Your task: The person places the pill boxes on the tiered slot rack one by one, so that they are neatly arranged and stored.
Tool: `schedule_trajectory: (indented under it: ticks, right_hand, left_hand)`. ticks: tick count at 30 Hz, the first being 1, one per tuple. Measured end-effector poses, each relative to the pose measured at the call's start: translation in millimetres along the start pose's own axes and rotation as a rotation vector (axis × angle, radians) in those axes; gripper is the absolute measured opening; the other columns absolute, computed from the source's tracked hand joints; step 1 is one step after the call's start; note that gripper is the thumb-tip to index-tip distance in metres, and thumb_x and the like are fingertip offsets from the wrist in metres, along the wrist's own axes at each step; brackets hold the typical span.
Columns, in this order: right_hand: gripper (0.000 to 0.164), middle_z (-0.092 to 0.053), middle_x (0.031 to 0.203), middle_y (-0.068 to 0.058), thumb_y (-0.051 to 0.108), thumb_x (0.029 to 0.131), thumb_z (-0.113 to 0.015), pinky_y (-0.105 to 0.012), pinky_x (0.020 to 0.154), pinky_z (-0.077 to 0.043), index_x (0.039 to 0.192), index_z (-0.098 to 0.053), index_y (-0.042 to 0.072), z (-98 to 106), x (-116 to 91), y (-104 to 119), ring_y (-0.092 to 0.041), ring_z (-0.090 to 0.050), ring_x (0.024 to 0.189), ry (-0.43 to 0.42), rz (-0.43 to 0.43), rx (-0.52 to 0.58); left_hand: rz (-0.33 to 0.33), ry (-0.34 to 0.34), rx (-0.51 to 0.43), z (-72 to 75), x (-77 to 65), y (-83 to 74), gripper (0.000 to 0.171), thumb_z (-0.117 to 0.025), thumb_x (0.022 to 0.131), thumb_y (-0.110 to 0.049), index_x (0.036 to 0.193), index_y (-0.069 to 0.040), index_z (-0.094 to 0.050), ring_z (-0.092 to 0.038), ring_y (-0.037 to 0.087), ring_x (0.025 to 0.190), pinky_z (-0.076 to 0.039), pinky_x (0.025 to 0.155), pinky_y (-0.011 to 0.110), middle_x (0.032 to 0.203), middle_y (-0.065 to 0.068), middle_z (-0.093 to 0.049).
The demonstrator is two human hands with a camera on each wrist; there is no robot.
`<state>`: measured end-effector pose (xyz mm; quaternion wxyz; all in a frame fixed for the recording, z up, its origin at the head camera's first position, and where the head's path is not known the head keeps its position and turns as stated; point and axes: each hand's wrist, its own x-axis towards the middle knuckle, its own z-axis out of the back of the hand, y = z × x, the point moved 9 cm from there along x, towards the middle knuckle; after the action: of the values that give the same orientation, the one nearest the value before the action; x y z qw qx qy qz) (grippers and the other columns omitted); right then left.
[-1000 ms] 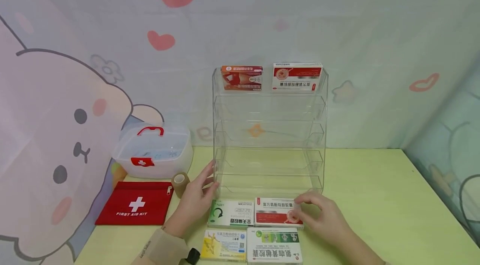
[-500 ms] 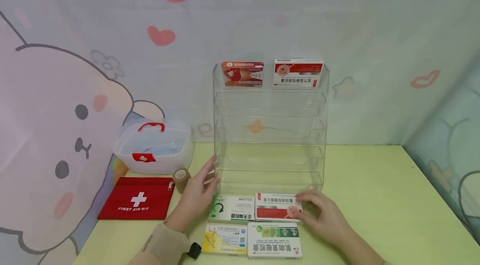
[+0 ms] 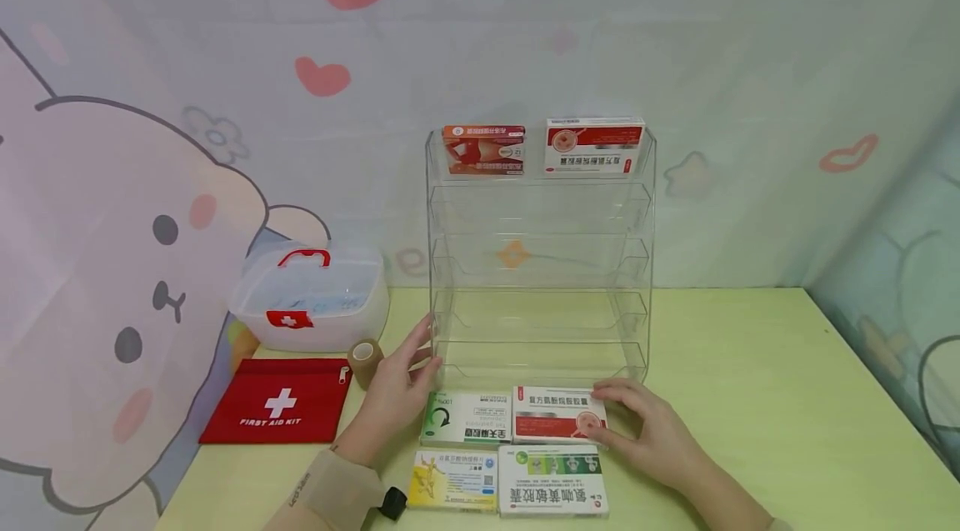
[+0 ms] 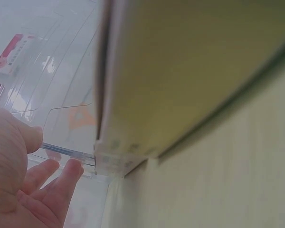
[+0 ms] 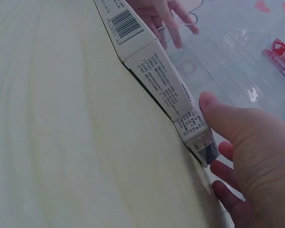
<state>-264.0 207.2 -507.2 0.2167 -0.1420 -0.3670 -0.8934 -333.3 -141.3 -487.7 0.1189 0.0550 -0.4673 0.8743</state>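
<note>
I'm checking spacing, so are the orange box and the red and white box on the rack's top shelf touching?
Apart: the head view shows an open gap between the orange box and the red and white box beside it.

We count six medicine boxes (image 3: 558, 414): two on one clear rack (image 3: 540, 358), four on one table (image 3: 735, 381). We see one white case (image 3: 318, 338), one red pouch (image 3: 300, 385), one tape roll (image 3: 371, 370), two hands (image 3: 393, 396) (image 3: 648, 435).

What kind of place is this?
Maybe a little pretend pharmacy on a table: there are medicine boxes, a clear display rack and a red first aid pouch, with a cartoon backdrop behind.
</note>
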Motion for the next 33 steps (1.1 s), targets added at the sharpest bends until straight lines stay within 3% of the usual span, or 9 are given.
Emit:
schedule_trajectory:
  ticks: [4, 8, 10, 13, 23, 26, 30, 33]
  right_hand:
    - [0.051, -0.066, 0.133, 0.009, 0.045, 0.08, -0.085, -0.004, 0.112, -0.032, 0.124, -0.07, 0.024, 0.7, -0.1, -0.2, -0.017, -0.062, 0.127, 0.01, -0.023, -0.059]
    - [0.055, -0.065, 0.135, 0.012, 0.049, 0.081, -0.083, -0.032, 0.113, -0.049, 0.128, -0.069, 0.023, 3.0, 1.1, 0.9, -0.017, -0.062, 0.129, 0.025, -0.042, -0.117]
    - [0.056, -0.065, 0.136, 0.01, 0.05, 0.082, -0.082, -0.047, 0.11, -0.052, 0.129, -0.068, 0.022, 2.5, 1.5, 1.4, -0.02, -0.062, 0.13, 0.04, -0.046, -0.127]
    - [0.057, -0.065, 0.136, 0.008, 0.052, 0.084, -0.08, -0.054, 0.109, -0.052, 0.131, -0.067, 0.022, 0.8, 1.7, 1.3, -0.024, -0.062, 0.13, 0.059, -0.056, -0.138]
    - [0.053, -0.065, 0.131, 0.01, 0.05, 0.08, -0.084, -0.05, 0.106, -0.055, 0.123, -0.068, 0.024, -1.0, -0.4, -0.3, -0.016, -0.063, 0.124, 0.032, -0.046, -0.138]
    - [0.053, -0.062, 0.128, 0.017, 0.051, 0.077, -0.086, -0.039, 0.102, -0.057, 0.121, -0.068, 0.028, -0.1, -0.5, -1.2, -0.007, -0.061, 0.117, 0.025, -0.055, -0.125]
    - [0.048, -0.059, 0.121, 0.018, 0.048, 0.076, -0.087, -0.027, 0.095, -0.061, 0.116, -0.068, 0.028, 2.3, 2.3, -1.8, -0.002, -0.063, 0.105, 0.002, -0.077, -0.005]
    - [0.044, -0.06, 0.119, 0.013, 0.043, 0.076, -0.088, -0.024, 0.087, -0.063, 0.113, -0.067, 0.029, 3.7, 4.6, -5.3, -0.005, -0.068, 0.098, -0.015, -0.129, 0.125]
  left_hand:
    - [-0.009, 0.001, -0.001, -0.2, 0.3, -1.5, 0.077, -0.066, 0.099, -0.015, 0.159, -0.044, -0.027, -0.065, 0.025, 0.13, -0.058, 0.101, 0.037, 0.155, 0.002, -0.053]
    - [-0.019, 0.0, -0.002, -0.3, 1.7, -3.7, 0.077, -0.066, 0.099, -0.015, 0.16, -0.041, -0.027, -0.064, 0.026, 0.13, -0.058, 0.101, 0.038, 0.155, 0.002, -0.053]
    - [-0.015, -0.004, -0.003, 0.4, 1.5, -3.9, 0.077, -0.066, 0.099, -0.015, 0.16, -0.042, -0.028, -0.065, 0.026, 0.13, -0.058, 0.101, 0.039, 0.154, 0.003, -0.053]
    - [-0.003, -0.006, -0.008, 1.2, 0.6, -2.9, 0.078, -0.067, 0.099, -0.014, 0.159, -0.046, -0.027, -0.064, 0.026, 0.13, -0.058, 0.101, 0.039, 0.155, 0.002, -0.053]
    - [0.024, 0.001, -0.025, 0.1, -2.6, -0.6, 0.077, -0.067, 0.099, -0.016, 0.159, -0.044, -0.028, -0.064, 0.026, 0.131, -0.057, 0.102, 0.039, 0.155, 0.001, -0.052]
    - [0.019, 0.002, -0.027, -0.6, -3.2, 0.1, 0.077, -0.067, 0.099, -0.016, 0.159, -0.043, -0.028, -0.064, 0.026, 0.131, -0.057, 0.102, 0.038, 0.155, 0.001, -0.052]
    - [0.019, 0.004, -0.019, -0.3, -2.6, 0.0, 0.077, -0.067, 0.099, -0.017, 0.158, -0.047, -0.027, -0.065, 0.025, 0.13, -0.057, 0.102, 0.038, 0.155, 0.001, -0.052]
    - [0.021, 0.001, -0.012, 1.0, -1.9, -0.8, 0.078, -0.067, 0.099, -0.017, 0.157, -0.049, -0.026, -0.065, 0.025, 0.13, -0.057, 0.102, 0.038, 0.155, 0.001, -0.053]
